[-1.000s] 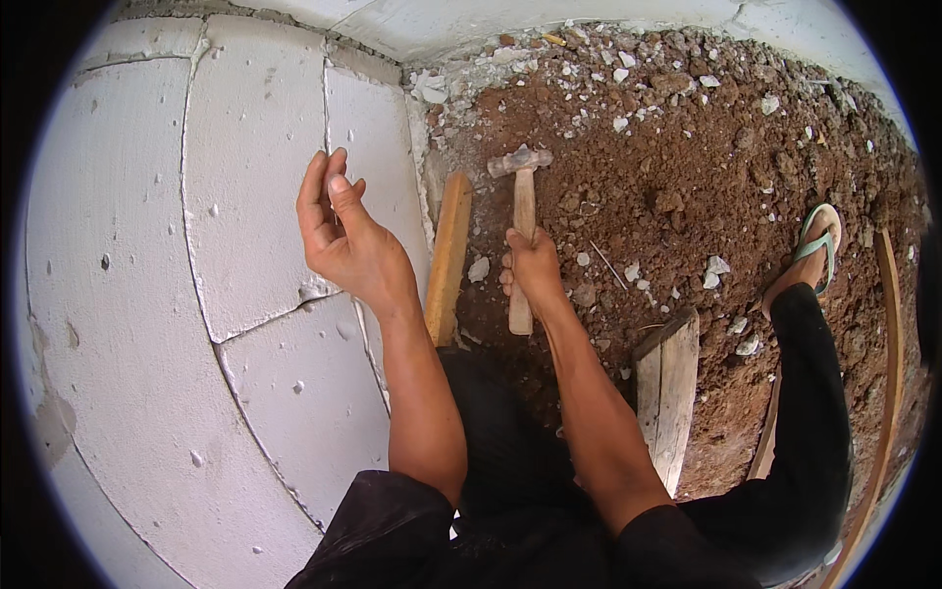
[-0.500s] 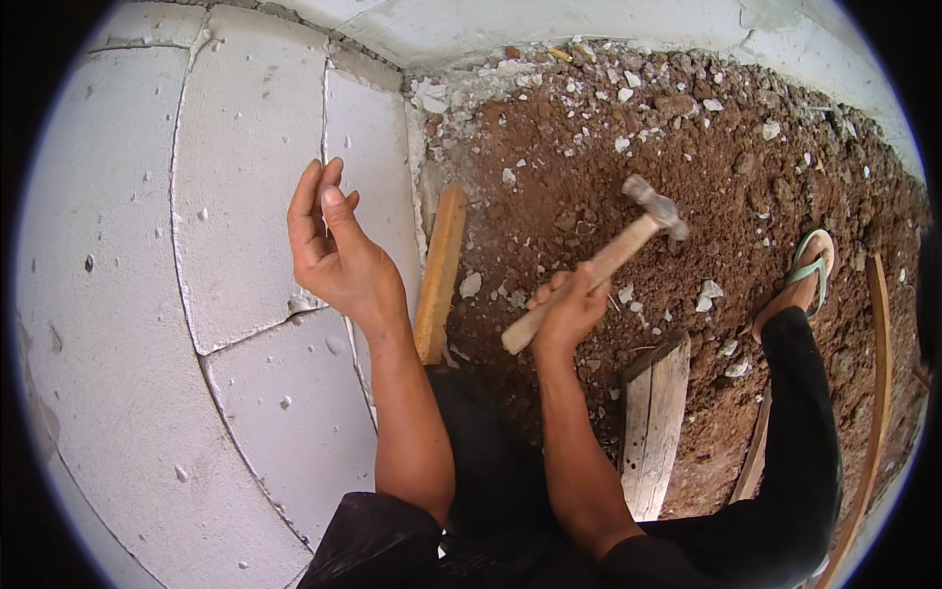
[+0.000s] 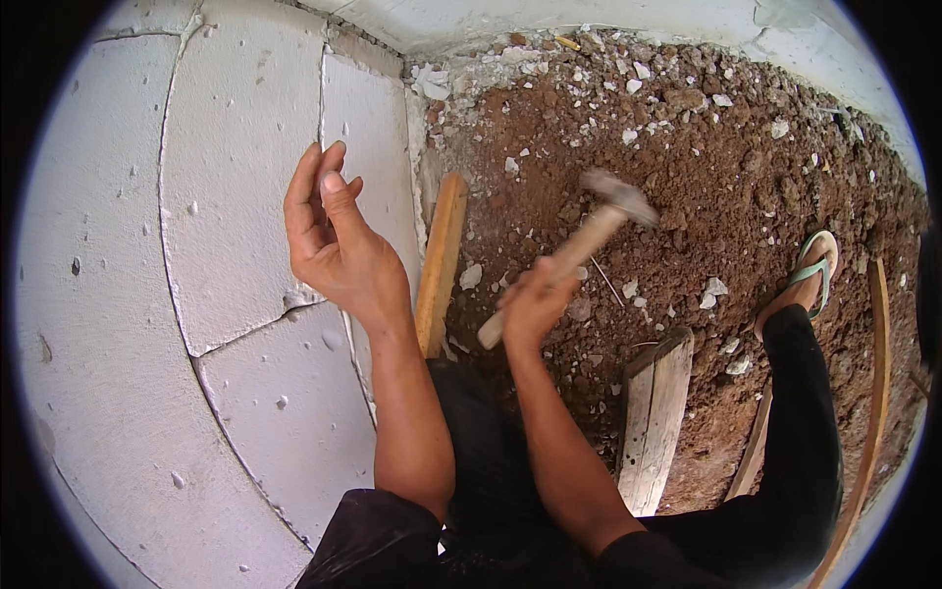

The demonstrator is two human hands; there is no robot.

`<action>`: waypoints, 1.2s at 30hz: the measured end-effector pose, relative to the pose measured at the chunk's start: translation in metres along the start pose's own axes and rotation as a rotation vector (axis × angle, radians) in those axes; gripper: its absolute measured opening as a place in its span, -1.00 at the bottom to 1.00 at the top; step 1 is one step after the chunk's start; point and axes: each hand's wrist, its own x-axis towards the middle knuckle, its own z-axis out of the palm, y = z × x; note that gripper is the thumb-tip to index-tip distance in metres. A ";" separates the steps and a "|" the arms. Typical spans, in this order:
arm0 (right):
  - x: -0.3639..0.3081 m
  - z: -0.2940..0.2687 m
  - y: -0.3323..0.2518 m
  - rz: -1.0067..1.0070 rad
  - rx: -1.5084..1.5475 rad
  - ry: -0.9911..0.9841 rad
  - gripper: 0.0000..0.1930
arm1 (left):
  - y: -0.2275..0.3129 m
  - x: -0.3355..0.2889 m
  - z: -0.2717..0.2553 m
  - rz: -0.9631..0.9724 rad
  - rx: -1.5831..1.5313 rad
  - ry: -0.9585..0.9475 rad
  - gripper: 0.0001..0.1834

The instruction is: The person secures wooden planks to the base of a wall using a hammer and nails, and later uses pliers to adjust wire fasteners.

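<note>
While the right hand [image 3: 538, 302] clenches the lower handle of a hammer [image 3: 587, 239], the left hand [image 3: 345, 257] is up before the white block wall [image 3: 235, 187], its fingers loosely bent around nothing that shows. The hammer slants over the left half of the soil [image 3: 716, 177], between a yellowish wood strip [image 3: 442, 265] at the soil's left edge and a sandalled foot [image 3: 797, 283] towards its right edge. Its head is blurred, so whether it touches the soil is hard to say. The step in hand looks like a hammer stroke; the next move calls for firm grip and steady aim. No brand, label or writing is readable.
</note>
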 end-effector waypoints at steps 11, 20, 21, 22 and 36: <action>0.042 -0.035 -0.107 -0.204 0.261 0.185 -0.77 | -0.003 0.000 -0.003 0.008 -0.015 -0.022 -0.66; 0.009 0.006 -0.012 0.460 -0.100 -0.460 -0.80 | -0.001 -0.006 0.003 0.019 -0.013 -0.070 -0.67; 0.016 0.001 -0.019 0.411 -0.121 -0.473 -0.80 | -0.001 -0.006 0.004 0.009 0.000 -0.075 -0.67; 0.019 -0.004 -0.031 0.302 -0.074 -0.386 -0.79 | 0.000 -0.005 0.006 0.009 0.003 -0.073 -0.67; 0.011 -0.028 -0.049 0.203 -0.160 -0.240 -0.79 | 0.001 -0.005 0.004 -0.014 -0.032 -0.074 -0.67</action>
